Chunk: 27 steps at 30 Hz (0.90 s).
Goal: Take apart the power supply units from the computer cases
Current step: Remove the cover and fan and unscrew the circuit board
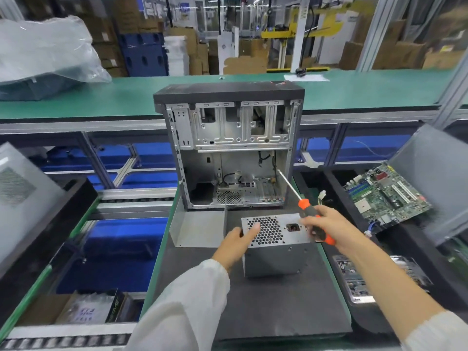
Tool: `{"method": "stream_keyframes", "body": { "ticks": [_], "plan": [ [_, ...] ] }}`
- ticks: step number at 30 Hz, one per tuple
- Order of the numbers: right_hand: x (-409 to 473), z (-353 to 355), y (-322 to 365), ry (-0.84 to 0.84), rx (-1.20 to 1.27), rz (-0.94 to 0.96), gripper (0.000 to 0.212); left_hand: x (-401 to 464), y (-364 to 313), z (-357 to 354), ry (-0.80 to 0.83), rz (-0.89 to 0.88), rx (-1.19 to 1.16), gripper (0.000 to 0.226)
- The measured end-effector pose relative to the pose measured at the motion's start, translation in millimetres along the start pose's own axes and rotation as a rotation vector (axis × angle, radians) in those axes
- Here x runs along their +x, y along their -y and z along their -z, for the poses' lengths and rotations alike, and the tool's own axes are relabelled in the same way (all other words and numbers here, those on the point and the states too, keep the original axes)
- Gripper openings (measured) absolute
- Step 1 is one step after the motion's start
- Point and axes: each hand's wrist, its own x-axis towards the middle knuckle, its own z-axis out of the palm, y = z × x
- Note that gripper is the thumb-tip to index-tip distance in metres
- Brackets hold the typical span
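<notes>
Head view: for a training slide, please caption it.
Left hand holds a grey metal power supply unit outside the open steel case; right hand grips an orange-handled screwdriver.

This is an electronics disassembly line in a factory or warehouse hall. A long green-topped bench [106, 97] on an aluminium frame runs across the room, and roller conveyor tracks [65, 342] sit beside the work spot. A gutted computer case [228, 148] stands open on a black mat [278, 307]. A loose power supply unit [276, 259] sits in front of it, and the right hand [329, 229] holds an orange-handled screwdriver [307, 209]. A bare motherboard [387, 196] lies in a black bin [336, 188] to the right. Behind are stacked cardboard boxes [402, 54], blue plastic pallets [143, 54], yellow machinery [326, 24] and a plastic-wrapped load [45, 49].
</notes>
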Motion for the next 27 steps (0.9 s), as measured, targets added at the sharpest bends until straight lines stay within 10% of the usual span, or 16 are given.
{"method": "stream_keyframes", "body": {
  "ticks": [4,27],
  "plan": [
    [3,14,-27,-0.207,-0.266,0.109,0.012,12,7,-10,-0.017,0.031,-0.056,0.041],
    [-11,11,-57,0.032,-0.052,0.215,0.023,-12,18,-9,0.018,-0.272,-0.198,0.025]
  ]
}}
